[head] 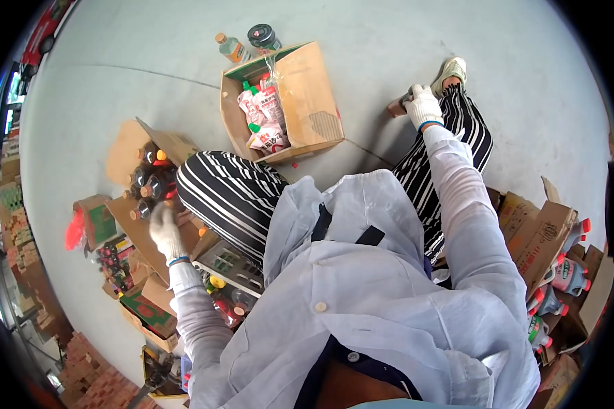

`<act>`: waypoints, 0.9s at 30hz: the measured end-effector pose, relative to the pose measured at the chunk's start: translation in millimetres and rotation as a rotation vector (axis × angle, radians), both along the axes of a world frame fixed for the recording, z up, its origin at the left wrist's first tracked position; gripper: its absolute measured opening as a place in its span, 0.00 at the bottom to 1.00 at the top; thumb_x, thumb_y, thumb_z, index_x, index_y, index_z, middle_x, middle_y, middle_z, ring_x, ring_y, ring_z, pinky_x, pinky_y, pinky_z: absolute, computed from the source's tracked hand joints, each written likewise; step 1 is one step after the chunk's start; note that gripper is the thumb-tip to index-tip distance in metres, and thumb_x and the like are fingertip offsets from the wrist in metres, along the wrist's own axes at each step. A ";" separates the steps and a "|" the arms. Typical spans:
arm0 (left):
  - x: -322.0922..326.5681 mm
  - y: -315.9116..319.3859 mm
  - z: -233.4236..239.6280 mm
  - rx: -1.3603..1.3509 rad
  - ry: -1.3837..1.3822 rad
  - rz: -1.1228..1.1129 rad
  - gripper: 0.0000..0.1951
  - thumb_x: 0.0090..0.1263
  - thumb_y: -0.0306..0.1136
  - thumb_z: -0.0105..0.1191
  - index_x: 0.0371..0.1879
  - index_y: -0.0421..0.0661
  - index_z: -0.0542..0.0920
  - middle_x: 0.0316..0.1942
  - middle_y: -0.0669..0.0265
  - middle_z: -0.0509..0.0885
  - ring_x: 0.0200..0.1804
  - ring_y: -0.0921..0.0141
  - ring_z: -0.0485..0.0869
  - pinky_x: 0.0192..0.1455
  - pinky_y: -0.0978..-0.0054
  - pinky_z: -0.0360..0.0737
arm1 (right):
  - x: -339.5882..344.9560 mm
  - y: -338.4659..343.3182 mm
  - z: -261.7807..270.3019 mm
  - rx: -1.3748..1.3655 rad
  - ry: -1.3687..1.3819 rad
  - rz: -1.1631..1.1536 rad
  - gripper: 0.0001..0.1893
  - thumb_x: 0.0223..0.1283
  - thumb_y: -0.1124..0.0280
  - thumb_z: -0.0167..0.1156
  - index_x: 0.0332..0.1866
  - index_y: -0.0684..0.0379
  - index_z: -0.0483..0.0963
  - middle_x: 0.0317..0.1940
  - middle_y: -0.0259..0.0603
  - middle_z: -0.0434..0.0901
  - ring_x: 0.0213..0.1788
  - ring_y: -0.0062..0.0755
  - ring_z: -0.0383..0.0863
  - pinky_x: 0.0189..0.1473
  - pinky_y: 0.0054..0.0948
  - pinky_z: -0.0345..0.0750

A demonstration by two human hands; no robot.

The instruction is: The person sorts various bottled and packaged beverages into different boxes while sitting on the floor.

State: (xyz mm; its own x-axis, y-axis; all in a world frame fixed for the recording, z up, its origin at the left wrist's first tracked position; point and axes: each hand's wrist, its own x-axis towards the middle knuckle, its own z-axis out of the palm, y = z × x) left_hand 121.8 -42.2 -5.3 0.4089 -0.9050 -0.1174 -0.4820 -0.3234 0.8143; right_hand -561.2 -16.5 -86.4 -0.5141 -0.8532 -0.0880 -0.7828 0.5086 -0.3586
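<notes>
My right hand (pixel 423 106), in a white knit glove, is closed around a small brown-and-grey object (pixel 398 106) beside my leg; its kind is unclear. My left hand (pixel 165 232), gloved likewise and blurred, is over an open cardboard carton (pixel 128 210) at the left. Several dark bottles (pixel 156 185) with orange caps lie in that carton, just beyond my left fingers. Whether the left fingers grip anything cannot be made out. Before me on the floor stands an open cardboard box (pixel 307 97) holding several white-and-pink spouted pouches (pixel 267 115) with green caps.
A clear bottle (pixel 233 48) and a dark-lidded jar (pixel 264 38) stand behind the box. By my left forearm is a grey plastic crate (pixel 230 266) near more bottles. On the right, a carton (pixel 537 245) stands beside red-capped jugs (pixel 568 276). Stacked goods (pixel 94 370) line the far left.
</notes>
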 end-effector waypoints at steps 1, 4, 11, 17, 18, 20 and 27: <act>-45.7 -4.8 31.9 -0.192 0.110 0.092 0.14 0.70 0.27 0.56 0.53 0.36 0.80 0.48 0.56 0.85 0.49 0.69 0.84 0.52 0.76 0.81 | -2.0 4.9 -1.5 0.004 0.002 -0.010 0.14 0.55 0.66 0.60 0.46 0.58 0.76 0.47 0.53 0.75 0.51 0.56 0.77 0.53 0.43 0.76; -122.6 -10.2 102.1 -0.474 0.360 0.025 0.15 0.71 0.25 0.54 0.55 0.33 0.76 0.50 0.50 0.83 0.52 0.60 0.84 0.57 0.68 0.83 | -2.4 9.2 1.6 0.083 0.023 0.004 0.16 0.53 0.65 0.63 0.47 0.59 0.78 0.49 0.54 0.77 0.52 0.55 0.79 0.54 0.42 0.77; -262.8 9.5 127.2 -0.342 0.062 -0.652 0.20 0.65 0.25 0.62 0.56 0.38 0.78 0.52 0.59 0.84 0.53 0.69 0.82 0.58 0.73 0.79 | 26.5 37.2 89.3 0.027 -0.066 -0.023 0.16 0.47 0.63 0.67 0.41 0.59 0.81 0.43 0.47 0.80 0.48 0.45 0.81 0.53 0.35 0.78; -340.6 38.1 86.7 -0.325 -0.036 -1.129 0.43 0.49 0.40 0.71 0.66 0.39 0.68 0.58 0.54 0.78 0.58 0.59 0.80 0.61 0.63 0.77 | 105.0 62.9 207.2 -0.364 -0.082 0.402 0.10 0.41 0.69 0.69 0.31 0.60 0.80 0.31 0.46 0.78 0.37 0.47 0.81 0.41 0.37 0.78; -354.2 42.7 89.4 -0.386 -0.047 -1.170 0.43 0.49 0.42 0.70 0.65 0.39 0.68 0.56 0.53 0.78 0.56 0.57 0.80 0.60 0.62 0.77 | 117.4 66.1 227.5 -0.356 -0.088 0.441 0.09 0.41 0.72 0.68 0.30 0.60 0.79 0.31 0.45 0.79 0.36 0.46 0.81 0.41 0.37 0.78; -375.8 47.0 105.4 -0.384 -0.021 -1.205 0.41 0.48 0.44 0.69 0.63 0.40 0.68 0.49 0.52 0.79 0.53 0.55 0.80 0.55 0.59 0.78 | 139.9 71.6 254.3 -0.447 -0.106 0.535 0.11 0.41 0.77 0.70 0.33 0.62 0.78 0.31 0.44 0.80 0.35 0.45 0.80 0.43 0.35 0.78; -346.0 59.0 135.4 -0.427 0.179 -0.824 0.27 0.51 0.38 0.66 0.51 0.45 0.72 0.37 0.57 0.80 0.39 0.55 0.83 0.39 0.62 0.82 | 207.5 53.6 280.7 -0.573 -0.164 0.734 0.17 0.40 0.83 0.71 0.40 0.64 0.79 0.37 0.45 0.82 0.39 0.38 0.82 0.45 0.31 0.79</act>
State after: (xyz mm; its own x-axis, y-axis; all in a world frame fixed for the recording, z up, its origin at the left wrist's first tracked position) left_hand -224.1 16.8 130.1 -0.3706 -0.8819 0.2913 -0.2825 0.4058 0.8692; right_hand -353.7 37.2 194.3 0.1498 -0.8944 0.4215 -0.7550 -0.3787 -0.5353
